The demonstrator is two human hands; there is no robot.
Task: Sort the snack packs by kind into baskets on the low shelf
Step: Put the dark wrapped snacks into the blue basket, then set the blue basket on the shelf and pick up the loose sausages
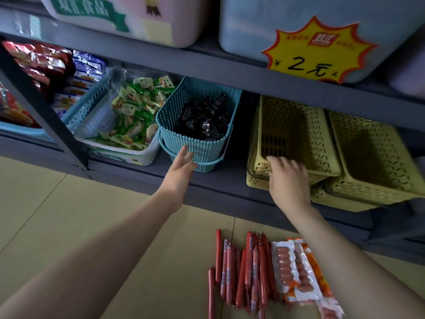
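My left hand (pixel 181 168) reaches with straight fingers to the front of a teal basket (pixel 197 149) holding dark snack packs (pixel 203 118) on the low shelf. My right hand (pixel 287 178) grips the front rim of an empty yellow basket (pixel 296 134), which is stacked in another yellow one. A second yellow basket (pixel 372 162) stands to its right. On the floor lie several red sausage sticks (pixel 243 272) and white-orange sausage packs (pixel 299 275).
A white tub (pixel 124 153) of green-and-white snack packs (pixel 135 111) sits left of the teal basket. Further left are a light blue basket (pixel 89 100) and red and blue packs (pixel 57 70). A yellow price sign (pixel 317 51) hangs on a blue bin above.
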